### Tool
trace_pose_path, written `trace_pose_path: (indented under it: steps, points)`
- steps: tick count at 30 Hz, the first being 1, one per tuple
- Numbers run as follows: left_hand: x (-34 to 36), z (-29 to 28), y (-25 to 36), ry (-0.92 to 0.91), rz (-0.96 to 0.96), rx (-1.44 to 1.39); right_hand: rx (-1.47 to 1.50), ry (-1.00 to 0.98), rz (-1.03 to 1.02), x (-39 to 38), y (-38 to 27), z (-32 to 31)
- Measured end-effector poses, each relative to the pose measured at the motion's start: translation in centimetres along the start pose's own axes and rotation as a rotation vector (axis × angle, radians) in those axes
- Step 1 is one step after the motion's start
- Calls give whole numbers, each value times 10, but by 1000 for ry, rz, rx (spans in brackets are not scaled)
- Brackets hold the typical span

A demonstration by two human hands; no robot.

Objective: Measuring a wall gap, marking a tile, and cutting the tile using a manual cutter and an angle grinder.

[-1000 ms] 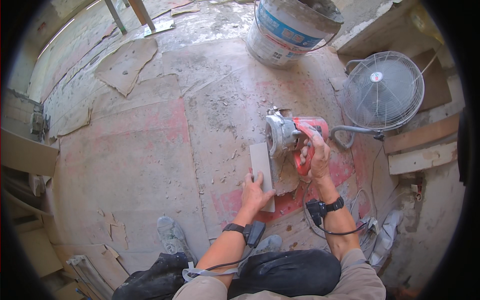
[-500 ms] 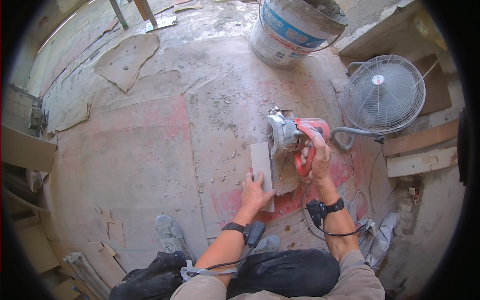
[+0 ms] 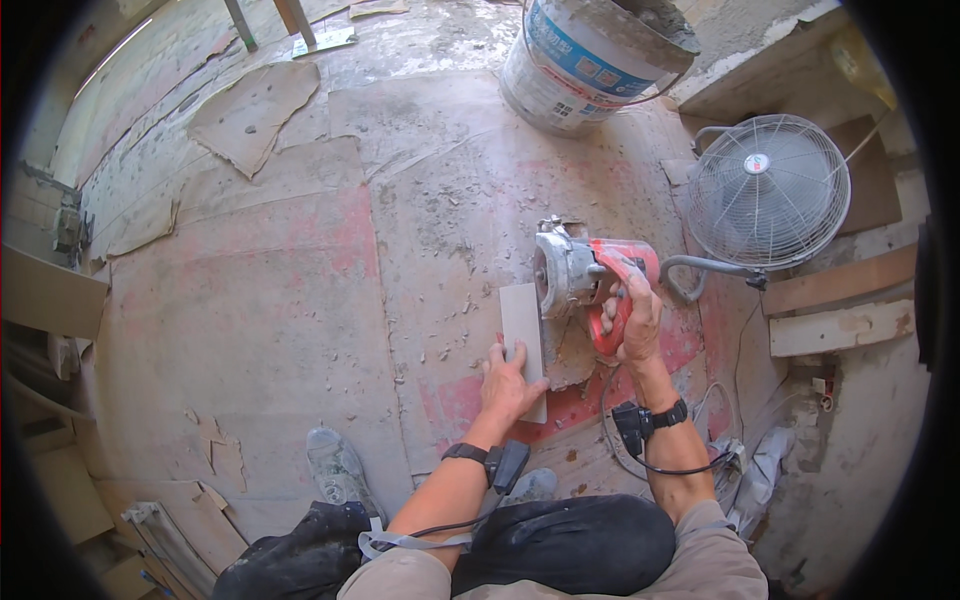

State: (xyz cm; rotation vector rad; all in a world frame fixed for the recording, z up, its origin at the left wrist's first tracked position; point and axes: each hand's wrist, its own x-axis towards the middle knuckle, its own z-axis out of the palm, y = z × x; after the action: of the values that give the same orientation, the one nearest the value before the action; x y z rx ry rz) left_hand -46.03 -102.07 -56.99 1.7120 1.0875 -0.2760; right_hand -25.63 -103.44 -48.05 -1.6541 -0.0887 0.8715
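My right hand [image 3: 638, 325] is wrapped round the red handle of a handheld circular saw [image 3: 575, 270], which has a dusty metal guard and base. The saw stands at the far right end of a narrow pale tile strip [image 3: 519, 315], its metal side close against the strip's edge. My left hand [image 3: 510, 382] grips the near part of the strip, fingers on its left side and top and thumb across to the right edge. Under the saw lies another greyish piece [image 3: 572, 365], partly hidden. The saw's blade cannot be made out.
A mortar-crusted bucket [image 3: 580, 75] stands at the far right, near a round metal fan [image 3: 768, 190]. Cables [image 3: 720, 400] run beside my right forearm. Worn boards [image 3: 240, 320] with debris cover the floor; wood planks [image 3: 840, 330] line the right side. My shoe [image 3: 338, 465] is near left.
The view has shifted very slightly. Both hands, the saw and the tile strip keep the same places relative to each other.
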Motion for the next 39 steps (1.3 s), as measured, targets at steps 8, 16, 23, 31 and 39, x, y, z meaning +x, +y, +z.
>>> trace_pose_path:
  steps: [8,16,23,31,39]
  points:
    - [-2,-1,1,3,9,0,33,0,23,-5,-4,-1]
    - [-6,-6,3,-3,3,-1,-16,-2,26,-11,-6,-2]
    - [-7,-6,4,-6,0,7,-3,9,14,-15,-8,0]
    - [-10,-7,3,-11,-2,5,5,-10,37,-23,-10,-1]
    - [-9,-6,4,-5,2,6,-15,2,52,-29,-11,-4]
